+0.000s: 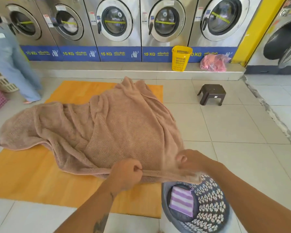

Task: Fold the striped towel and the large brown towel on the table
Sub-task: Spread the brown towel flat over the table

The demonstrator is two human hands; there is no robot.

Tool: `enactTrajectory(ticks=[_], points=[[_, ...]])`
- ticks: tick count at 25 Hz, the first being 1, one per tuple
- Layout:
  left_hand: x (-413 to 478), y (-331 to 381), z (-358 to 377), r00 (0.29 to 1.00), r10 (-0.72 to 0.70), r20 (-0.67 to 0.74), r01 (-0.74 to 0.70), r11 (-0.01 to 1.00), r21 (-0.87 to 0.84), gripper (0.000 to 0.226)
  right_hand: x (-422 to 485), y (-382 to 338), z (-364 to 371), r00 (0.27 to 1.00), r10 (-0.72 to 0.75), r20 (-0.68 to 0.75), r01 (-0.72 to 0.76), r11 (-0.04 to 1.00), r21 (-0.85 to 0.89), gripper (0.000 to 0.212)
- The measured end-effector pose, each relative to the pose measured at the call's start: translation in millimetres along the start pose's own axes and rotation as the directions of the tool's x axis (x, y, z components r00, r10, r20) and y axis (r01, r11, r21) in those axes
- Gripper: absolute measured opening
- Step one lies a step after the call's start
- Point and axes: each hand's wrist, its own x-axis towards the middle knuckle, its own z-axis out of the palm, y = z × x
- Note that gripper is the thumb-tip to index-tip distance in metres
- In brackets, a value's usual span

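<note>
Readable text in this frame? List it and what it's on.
"10 KG": blue strip under the two leftmost steel washing machines.
"15 KG": blue strip under the next two.
"0 KG": under the fifth, first digit hidden by yellow plastic basket.
Script beside each, door stickers: too blurred.

This is a self-service laundry. A row of steel front-loading washing machines [114, 22] lines the back wall, each with a round glass door, and the blue strip [119, 53] beneath them gives load sizes (10 KG, 15 KG). A yellow basket [181, 58] and a pink bag [213, 63] of cloth sit on the ledge [107, 71] below. Nearer, a grey basket [212, 207] holds a folded striped towel [181, 200].
</note>
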Motion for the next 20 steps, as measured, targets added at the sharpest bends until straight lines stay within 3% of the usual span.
enactTrajectory(ticks=[5, 9, 12, 14, 15, 17, 18, 20], points=[[23, -5, -14, 0.982, -0.092, -0.167, 0.053, 0.973, -0.226, 0.023, 38, -45, 11, 0.990, -0.025, -0.137, 0.052, 0.979, 0.197, 0.043], [47, -29, -18, 0.981, -0.110, -0.157, 0.084, 0.983, -0.161, 0.022, 67, -63, 55, 0.975, 0.044, -0.218, 0.009, 0.972, 0.236, 0.046], [62, -48, -18, 0.982, -0.099, -0.159, 0.095, 0.995, -0.032, 0.040, 70, -57, 66, 0.922, 0.178, -0.345, -0.103, 0.969, 0.224, 0.040], [66, -57, -15, 0.991, -0.052, -0.125, 0.067, 0.992, 0.112, 0.047, 62, -53, 53, 0.946, 0.224, -0.236, -0.185, 0.967, 0.174, 0.032], [67, -60, -11, 0.996, -0.024, -0.086, 0.039, 0.985, 0.169, 0.042, 58, -51, 44, 0.970, 0.233, -0.068, -0.227, 0.970, 0.093, 0.029], [65, -63, -12, 0.999, 0.034, 0.017, -0.036, 0.983, 0.178, 0.023, 51, -51, 28, 0.916, 0.288, 0.280, -0.297, 0.955, -0.011, 0.028], [67, -63, -17, 0.995, 0.052, 0.090, -0.063, 0.991, 0.120, 0.018, 52, -53, 21, 0.889, 0.316, 0.333, -0.332, 0.943, -0.007, 0.031], [77, -62, -33, 0.982, 0.095, 0.166, -0.094, 0.995, -0.015, 0.025, 64, -60, 3, 0.942, 0.313, 0.118, -0.317, 0.948, 0.018, 0.035]])
